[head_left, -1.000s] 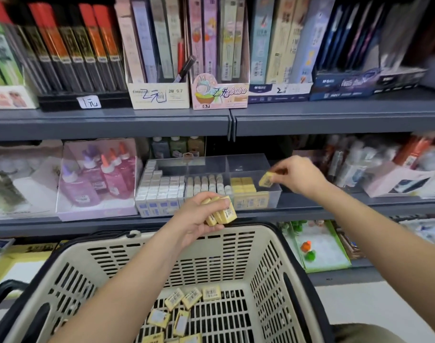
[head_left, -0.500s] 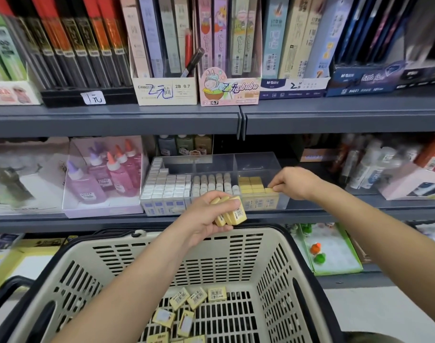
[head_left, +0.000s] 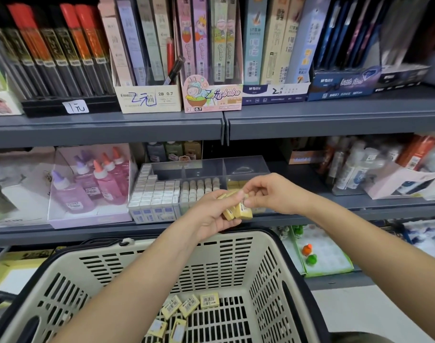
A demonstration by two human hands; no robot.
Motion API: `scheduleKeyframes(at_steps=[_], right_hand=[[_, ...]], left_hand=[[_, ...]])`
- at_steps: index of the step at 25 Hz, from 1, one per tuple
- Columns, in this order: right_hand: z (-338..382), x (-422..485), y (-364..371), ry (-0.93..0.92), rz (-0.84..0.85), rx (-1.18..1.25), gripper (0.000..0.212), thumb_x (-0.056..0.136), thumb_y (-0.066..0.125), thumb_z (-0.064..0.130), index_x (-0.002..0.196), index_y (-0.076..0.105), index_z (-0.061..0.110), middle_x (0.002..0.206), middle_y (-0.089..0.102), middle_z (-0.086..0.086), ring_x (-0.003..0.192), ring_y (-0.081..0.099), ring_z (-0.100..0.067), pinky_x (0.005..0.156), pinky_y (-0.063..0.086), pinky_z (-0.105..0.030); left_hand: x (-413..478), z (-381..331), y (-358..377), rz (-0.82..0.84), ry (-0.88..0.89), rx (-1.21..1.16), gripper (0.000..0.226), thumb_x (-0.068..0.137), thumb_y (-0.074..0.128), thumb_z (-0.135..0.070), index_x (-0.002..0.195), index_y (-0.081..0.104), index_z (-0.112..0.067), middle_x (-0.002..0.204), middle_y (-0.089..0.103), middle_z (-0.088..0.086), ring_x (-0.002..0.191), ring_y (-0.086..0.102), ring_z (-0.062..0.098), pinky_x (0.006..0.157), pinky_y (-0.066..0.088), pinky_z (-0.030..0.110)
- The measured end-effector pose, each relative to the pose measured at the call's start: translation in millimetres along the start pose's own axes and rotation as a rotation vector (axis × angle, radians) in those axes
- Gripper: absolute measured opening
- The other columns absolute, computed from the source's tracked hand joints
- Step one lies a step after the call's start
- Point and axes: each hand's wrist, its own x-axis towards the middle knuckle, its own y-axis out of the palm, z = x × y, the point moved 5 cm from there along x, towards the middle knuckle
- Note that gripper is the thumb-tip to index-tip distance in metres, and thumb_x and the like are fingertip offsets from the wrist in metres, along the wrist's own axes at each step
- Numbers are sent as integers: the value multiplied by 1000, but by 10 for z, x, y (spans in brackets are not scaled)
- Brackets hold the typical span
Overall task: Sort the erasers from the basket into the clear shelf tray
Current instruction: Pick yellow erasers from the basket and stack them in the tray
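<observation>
My left hand (head_left: pixel 211 219) holds a small stack of yellow erasers (head_left: pixel 238 210) just above the far rim of the beige basket (head_left: pixel 162 251). My right hand (head_left: pixel 271 191) has its fingertips pinched on the top eraser of that stack. Behind both hands sits the clear shelf tray (head_left: pixel 246 164), with white erasers (head_left: pixel 154 194) on its left, pale ones in the middle and yellow ones (head_left: pixel 233 184) partly hidden on its right. Several loose yellow erasers (head_left: pixel 189 305) lie on the basket floor.
Pink and purple glue bottles (head_left: pixel 92 184) stand in a box left of the tray. White bottles (head_left: pixel 355 167) crowd the shelf on the right. Pencil-lead boxes (head_left: pixel 149 97) fill the upper shelf. A green toy pack (head_left: pixel 318 253) lies on the lower shelf, right of the basket.
My right hand has left the tray's right compartment without the eraser it carried and come back to the stack in my left hand. The left hand has stayed in front of the tray.
</observation>
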Motion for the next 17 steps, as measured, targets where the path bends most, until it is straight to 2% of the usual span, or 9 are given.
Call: scheduleKeyframes(at_steps=[3,6,8,10,14,17], right_hand=[[-65,-20,-48,60,32,77,12,79,73,15,88,66,19,86,69,-2,77,63,-10,75,52,-21],[-148,23,-301,41,-121,143,12,81,70,14,91,69,21,88,70,0,74,61,-5,69,51,-17],[-259,80,-508,50,-278,-112,16,84,67,21,100,70,19,95,70,1,77,59,-6,70,46,-18],[-356,150,-568,90,-334,-422,25,87,63,27,111,67,20,104,68,2,88,58,-11,77,44,-22],[-543,300,-374,175,-243,-527,26,88,58,38,112,65,32,118,64,5,109,55,-20,90,47,-31],[-642,386,-261,219,-142,-490,26,86,60,42,109,67,33,124,60,8,118,50,-21,99,43,-37]], left_hand=[[23,9,44,9,-8,36,29,77,71,-18,102,59,-9,77,71,5,69,67,16,56,55,25],[33,-26,-29,-44,11,-19,17,85,64,-7,100,57,-8,91,67,12,82,63,22,56,53,26],[18,-57,-131,-89,28,-31,20,87,56,0,107,55,-5,104,62,18,94,60,29,56,53,26],[-9,-70,-217,-128,38,29,29,88,54,2,117,52,-3,111,59,21,95,62,30,55,53,25],[-83,-52,-240,-125,40,45,28,85,60,3,107,54,-13,115,60,16,85,69,27,55,56,27],[-96,-29,-270,-125,38,48,29,84,61,2,107,53,-14,116,61,17,90,68,30,57,56,27]])
